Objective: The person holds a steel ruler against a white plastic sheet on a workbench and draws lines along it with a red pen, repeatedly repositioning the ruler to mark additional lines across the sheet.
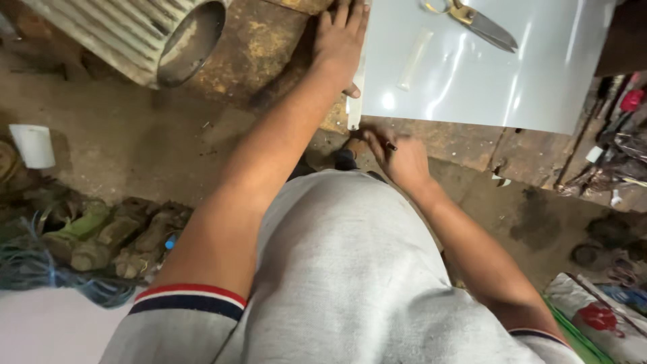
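Note:
A shiny grey metal sheet (485,74) lies on a rusty workbench (269,40). My left hand (340,40) lies flat with its fingers spread at the sheet's left edge, pressing a pale ruler (355,101) that runs along that edge. My right hand (397,158) is at the sheet's near left corner, closed around a thin dark marking tool (389,145) whose tip meets the corner by the ruler's end. A translucent strip (414,59) rests on the sheet.
Scissors with yellow handles (475,20) lie at the sheet's far edge. A ribbed metal motor housing (135,37) sits at top left. A white cup (32,145), muddy boots (114,236) and blue rope (40,269) are on the floor at left; tools and bags at right.

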The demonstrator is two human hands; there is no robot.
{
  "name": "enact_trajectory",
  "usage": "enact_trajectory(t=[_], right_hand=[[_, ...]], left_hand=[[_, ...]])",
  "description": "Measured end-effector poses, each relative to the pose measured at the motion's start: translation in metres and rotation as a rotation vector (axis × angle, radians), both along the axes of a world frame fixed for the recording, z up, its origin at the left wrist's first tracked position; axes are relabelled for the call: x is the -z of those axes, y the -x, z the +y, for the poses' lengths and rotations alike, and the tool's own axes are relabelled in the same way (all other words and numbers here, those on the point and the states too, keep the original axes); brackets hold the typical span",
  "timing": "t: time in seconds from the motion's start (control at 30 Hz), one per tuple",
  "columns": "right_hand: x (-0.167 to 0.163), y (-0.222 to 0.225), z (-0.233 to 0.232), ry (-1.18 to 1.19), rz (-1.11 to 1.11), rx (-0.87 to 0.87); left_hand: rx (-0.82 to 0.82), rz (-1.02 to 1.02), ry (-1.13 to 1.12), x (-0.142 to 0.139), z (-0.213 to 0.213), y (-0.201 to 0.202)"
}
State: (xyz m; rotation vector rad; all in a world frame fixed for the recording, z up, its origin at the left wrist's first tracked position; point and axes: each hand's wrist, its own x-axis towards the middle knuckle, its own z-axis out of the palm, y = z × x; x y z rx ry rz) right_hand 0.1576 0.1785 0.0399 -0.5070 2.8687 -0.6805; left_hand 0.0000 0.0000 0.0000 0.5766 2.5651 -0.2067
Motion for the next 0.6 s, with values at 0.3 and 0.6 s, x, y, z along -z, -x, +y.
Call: enact_trajectory(t=[0.3, 0.6], right_hand=[[-0.004, 0.046, 0.035, -0.118, 0.334, 0.07], [0.012, -0.045, 0.023, 0.014, 0.032, -0.245]], left_hand=[[0.022, 0.026, -0.035, -0.018, -0.002, -0.019], [0.073, 0.321, -0.198, 0.006, -0.019, -0.074]])
